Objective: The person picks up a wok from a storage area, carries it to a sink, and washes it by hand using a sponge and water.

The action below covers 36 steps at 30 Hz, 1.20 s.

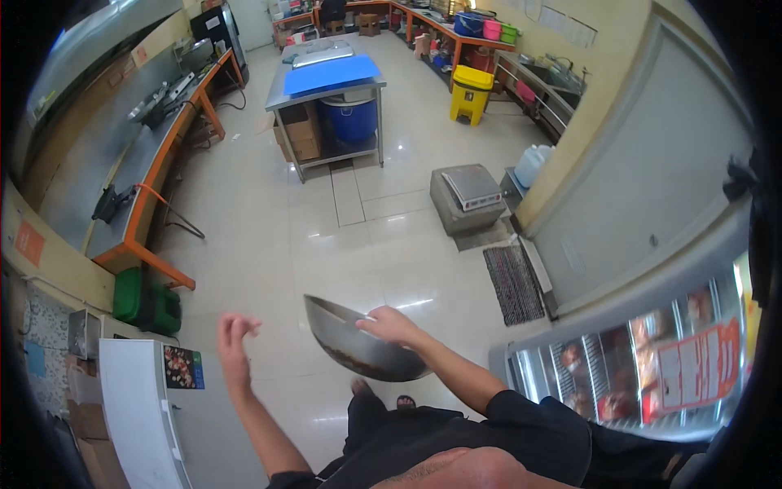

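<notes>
The wok-like pan [366, 356] is held in mid-air above the tiled floor [285, 253], in front of the body & well apart from any worktop. It's gripped by the R hand [391, 324] only, fingers wrapped at the upper rim; whether a handle is under them can't be made out. The L hand [236, 336] is raised off to the side w/ nothing in it, fingers loosely curled, not touching the pan.

The pan is tipped well over on edge, w/ brownish marks on its lower part; whether anything is in it can't be told. For a good carry, the rim grip should be kept firm & the wrist steady, as the weight is hung from one side & a swing or twist is likely. If wobble is felt, the far rim should be steadied w/ the free L hand. A bit of gap from the legs is best left, since the low edge is hung close to them.

Clearance should be watched too: the glass-front display fridge [521, 349] is near the R elbow, the white fridge [134, 391] is on the L, & the mat [513, 285] might be a trip pt. The shiny floor should be treated as poss. slippery, so short, even steps are advised.
</notes>
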Each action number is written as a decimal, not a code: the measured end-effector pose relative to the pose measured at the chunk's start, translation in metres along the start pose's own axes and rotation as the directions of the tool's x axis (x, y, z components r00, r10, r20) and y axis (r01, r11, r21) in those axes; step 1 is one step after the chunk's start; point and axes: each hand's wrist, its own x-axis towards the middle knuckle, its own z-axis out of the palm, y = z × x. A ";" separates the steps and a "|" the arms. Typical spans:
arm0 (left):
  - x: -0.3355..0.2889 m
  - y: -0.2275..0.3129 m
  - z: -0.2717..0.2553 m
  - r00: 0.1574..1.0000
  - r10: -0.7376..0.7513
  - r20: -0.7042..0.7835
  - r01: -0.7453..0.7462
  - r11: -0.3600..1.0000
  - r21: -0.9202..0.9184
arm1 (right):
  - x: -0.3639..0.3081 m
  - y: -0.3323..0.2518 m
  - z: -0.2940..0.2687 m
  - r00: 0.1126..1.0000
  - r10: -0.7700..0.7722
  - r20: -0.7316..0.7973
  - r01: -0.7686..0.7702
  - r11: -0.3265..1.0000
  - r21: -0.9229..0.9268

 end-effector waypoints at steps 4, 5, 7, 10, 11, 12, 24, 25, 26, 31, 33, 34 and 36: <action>0.052 -0.107 -0.062 0.934 -0.320 -0.157 0.319 0.947 -0.029 | 0.082 -0.023 -0.107 0.986 0.128 -0.104 -0.121 0.990 0.070; 0.062 -0.130 -0.069 0.879 -0.426 -0.214 0.440 0.898 0.020 | 0.097 -0.031 -0.140 0.967 0.197 -0.158 -0.182 0.977 0.109; 0.107 -0.161 -0.075 0.859 -0.471 -0.202 0.480 0.878 -0.006 | 0.115 -0.051 -0.194 0.958 0.191 -0.214 -0.123 0.948 0.294; 0.208 -0.188 -0.027 0.843 -0.510 -0.171 0.507 0.860 -0.061 | 0.148 -0.050 -0.268 0.926 0.170 -0.336 -0.075 0.958 0.278; 0.242 -0.193 -0.011 0.836 -0.524 -0.162 0.519 0.852 -0.074 | 0.155 -0.063 -0.294 0.905 0.185 -0.383 -0.052 0.942 0.331; 0.286 -0.199 0.010 0.845 -0.517 -0.135 0.512 0.856 -0.071 | 0.166 -0.077 -0.318 0.872 0.199 -0.447 -0.009 0.920 0.392; 0.634 -0.053 0.544 0.519 0.319 0.793 -0.069 0.940 -0.333 | 0.423 -0.072 -0.610 0.877 0.184 -0.445 0.339 0.420 0.842; 0.654 -0.053 0.582 0.540 0.414 0.732 -0.192 0.908 -0.372 | 0.448 -0.061 -0.633 0.916 0.091 -0.391 0.336 0.355 0.872; 0.675 -0.053 0.614 0.529 0.413 0.741 -0.192 0.909 -0.370 | 0.467 -0.060 -0.651 0.912 0.097 -0.398 0.344 0.347 0.873; 0.808 -0.064 0.758 0.503 0.498 0.706 -0.601 0.789 -0.129 | 0.574 -0.032 -0.764 0.788 0.272 -0.553 0.431 0.399 0.809; 0.863 -0.064 0.818 0.450 0.542 0.709 -0.629 0.756 -0.178 | 0.615 -0.001 -0.812 0.754 0.305 -0.581 0.434 0.432 0.790; 0.893 -0.067 0.849 0.425 0.570 0.703 -0.641 0.738 -0.211 | 0.643 0.015 -0.843 0.731 0.315 -0.605 0.470 0.409 0.782; 0.944 -0.065 0.903 0.365 0.529 0.766 -0.631 0.746 -0.215 | 0.686 0.050 -0.886 0.660 0.161 -0.734 0.577 0.517 0.632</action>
